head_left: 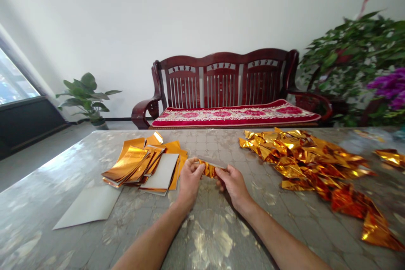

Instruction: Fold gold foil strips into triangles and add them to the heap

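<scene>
Over the glossy floral-patterned table (211,236), the fingers of the left hand (190,176) and right hand (234,182) clamp opposite ends of a narrow, creased, shiny gold foil sheet (209,170) with a greyish upper edge, between stacked foil sheets (134,163) and heaped folded foil pieces (300,156), a carved wooden bench (220,82) beyond.

No text, brand or number is legible anywhere, including on the foil (209,170) in the hands (190,175) (233,182), the sheets (131,164) left of them and the pieces (303,158) right of them.
</scene>
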`<state>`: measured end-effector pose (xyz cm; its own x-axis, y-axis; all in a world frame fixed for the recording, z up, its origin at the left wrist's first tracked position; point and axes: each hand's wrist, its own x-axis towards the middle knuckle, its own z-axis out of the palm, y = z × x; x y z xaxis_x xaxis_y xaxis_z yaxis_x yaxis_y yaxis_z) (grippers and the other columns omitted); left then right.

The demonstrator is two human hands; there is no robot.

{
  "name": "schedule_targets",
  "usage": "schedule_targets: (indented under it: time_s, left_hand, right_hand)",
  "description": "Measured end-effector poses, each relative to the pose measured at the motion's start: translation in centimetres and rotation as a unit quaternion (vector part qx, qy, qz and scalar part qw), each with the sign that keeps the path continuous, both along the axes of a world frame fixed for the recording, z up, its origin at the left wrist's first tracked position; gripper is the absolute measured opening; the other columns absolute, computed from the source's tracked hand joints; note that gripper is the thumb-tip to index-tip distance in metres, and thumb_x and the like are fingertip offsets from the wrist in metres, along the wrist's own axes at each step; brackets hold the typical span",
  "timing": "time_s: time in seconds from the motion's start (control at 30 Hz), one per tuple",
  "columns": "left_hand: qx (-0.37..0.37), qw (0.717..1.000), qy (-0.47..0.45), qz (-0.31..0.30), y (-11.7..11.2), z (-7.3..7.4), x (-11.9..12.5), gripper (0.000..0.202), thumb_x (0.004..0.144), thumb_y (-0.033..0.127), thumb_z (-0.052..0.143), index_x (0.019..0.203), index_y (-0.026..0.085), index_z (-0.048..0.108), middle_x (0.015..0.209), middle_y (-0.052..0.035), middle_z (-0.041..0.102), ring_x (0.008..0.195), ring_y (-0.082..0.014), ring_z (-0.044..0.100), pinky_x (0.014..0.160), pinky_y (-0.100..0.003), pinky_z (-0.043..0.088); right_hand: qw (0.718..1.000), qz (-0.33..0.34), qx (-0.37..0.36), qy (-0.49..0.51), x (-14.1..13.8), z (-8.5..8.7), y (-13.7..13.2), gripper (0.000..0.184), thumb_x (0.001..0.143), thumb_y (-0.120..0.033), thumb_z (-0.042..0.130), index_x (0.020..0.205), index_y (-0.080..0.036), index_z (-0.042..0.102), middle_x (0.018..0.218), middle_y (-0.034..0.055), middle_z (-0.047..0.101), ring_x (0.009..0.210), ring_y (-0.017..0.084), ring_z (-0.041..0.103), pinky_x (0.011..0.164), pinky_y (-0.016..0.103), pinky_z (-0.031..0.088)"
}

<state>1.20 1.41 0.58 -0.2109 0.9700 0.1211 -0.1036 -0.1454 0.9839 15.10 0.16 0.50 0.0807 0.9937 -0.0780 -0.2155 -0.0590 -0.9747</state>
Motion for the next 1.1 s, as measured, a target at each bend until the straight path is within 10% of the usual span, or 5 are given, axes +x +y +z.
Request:
schedule_targets:
  time_s: [1.1]
  left_hand:
    - [-0.052, 0.992, -0.055, -0.104, -0.9, 0.9, -0.1, 0.029, 0.063, 0.034, 0.076, 0.079, 0.018, 0.058, 0.058, 0.0081, 0.054, 0.045, -0.0048, 0.045, 0.046, -0.016, 0.032]
  right_hand:
    - [0.999, 0.026, 0.046, 0.014, 1.2, 0.3, 0.3, 0.022, 0.068, -0.034, 0.069, 0.083, -0.022, 0.059, 0.058, -0.0062, 0.060, 0.044, 0.010, 0.048, 0.043, 0.021, 0.036]
